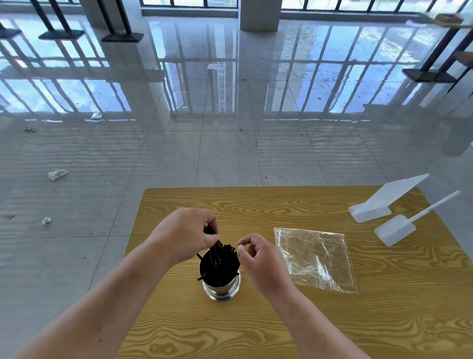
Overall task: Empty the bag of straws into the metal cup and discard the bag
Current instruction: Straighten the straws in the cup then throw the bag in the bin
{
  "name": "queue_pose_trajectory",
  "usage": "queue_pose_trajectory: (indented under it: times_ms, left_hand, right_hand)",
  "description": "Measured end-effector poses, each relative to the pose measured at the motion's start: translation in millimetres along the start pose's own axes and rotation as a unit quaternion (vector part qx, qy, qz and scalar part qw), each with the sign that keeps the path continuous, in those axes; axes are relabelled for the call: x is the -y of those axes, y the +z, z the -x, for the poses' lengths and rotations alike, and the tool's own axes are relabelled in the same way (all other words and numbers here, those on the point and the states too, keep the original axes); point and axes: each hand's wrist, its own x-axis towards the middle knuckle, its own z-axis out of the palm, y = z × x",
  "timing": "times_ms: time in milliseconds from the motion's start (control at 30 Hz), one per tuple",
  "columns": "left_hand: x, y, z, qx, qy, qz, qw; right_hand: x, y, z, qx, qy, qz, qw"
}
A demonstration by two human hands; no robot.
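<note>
Straws (222,258) in cup (221,287) — bag (315,258) aside

Glossy grey tiled floor (230,153) reflects barred windows (189,3) beyond a wood-grain table (281,320).

Metal cup (221,287) on tabletop (256,328), just below both hands (left hand (185,237), right hand (261,258)); straws (220,266) in cup. Bag (314,258) flat on tabletop right of right hand; two scoops (394,229) farther right, behind.
</note>
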Motion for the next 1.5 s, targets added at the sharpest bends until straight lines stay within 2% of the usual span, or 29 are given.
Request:
queue_pose_trajectory:
  times_ms: [167, 300, 467, 533, 600, 667, 733, 800, 900, 1033, 1167, 1367, 1433, 1500]
  left_hand:
    - [-21, -60, 7, -0.010, 0.015, 0.064, 0.998]
    - [-22, -90, 12, -0.050, 0.043, 0.077, 0.995]
    - [-11, -87, 12, -0.107, 0.048, 0.127, 0.985]
    - [-5, -77, 10, -0.136, 0.040, 0.164, 0.976]
    - [-1, -66, 8, -0.153, 0.032, 0.244, 0.957]
    - [1, -52, 7, -0.139, 0.015, 0.346, 0.928]
    - [4, -38, 7, -0.110, -0.017, 0.425, 0.898]
    - [9, -25, 8, -0.080, -0.055, 0.482, 0.871]
    - [14, -8, 10, -0.029, -0.094, 0.545, 0.833]
    - [23, 15, 15, 0.029, -0.132, 0.583, 0.801]
    - [27, 33, 20, 0.048, -0.143, 0.578, 0.802]
    - [32, 40, 19, 0.030, -0.117, 0.561, 0.819]
    - [34, 38, 18, 0.045, -0.105, 0.546, 0.830]
    - [39, 36, 16, 0.074, -0.096, 0.532, 0.838]
  right_hand:
    - [20, -9, -1, -0.018, -0.014, -0.060, 0.998]
    - [31, -13, -2, -0.027, -0.024, -0.091, 0.995]
    - [40, -13, 3, -0.039, -0.019, -0.116, 0.992]
    - [42, -14, 6, -0.005, 0.000, -0.158, 0.987]
    - [46, -15, 7, 0.080, 0.053, -0.231, 0.968]
    - [53, -15, 7, 0.166, 0.114, -0.303, 0.932]
    - [57, -15, 4, 0.206, 0.144, -0.385, 0.888]
    - [60, -19, -2, 0.192, 0.160, -0.463, 0.851]
    - [60, -28, -12, 0.116, 0.189, -0.525, 0.822]
    - [61, -38, -24, 0.050, 0.195, -0.512, 0.835]
    - [61, -37, -29, 0.039, 0.233, -0.480, 0.845]
    - [55, -32, -32, 0.039, 0.253, -0.491, 0.833]
    - [58, -33, -34, 0.028, 0.219, -0.459, 0.860]
    - [63, -36, -38, 0.004, 0.153, -0.394, 0.906]
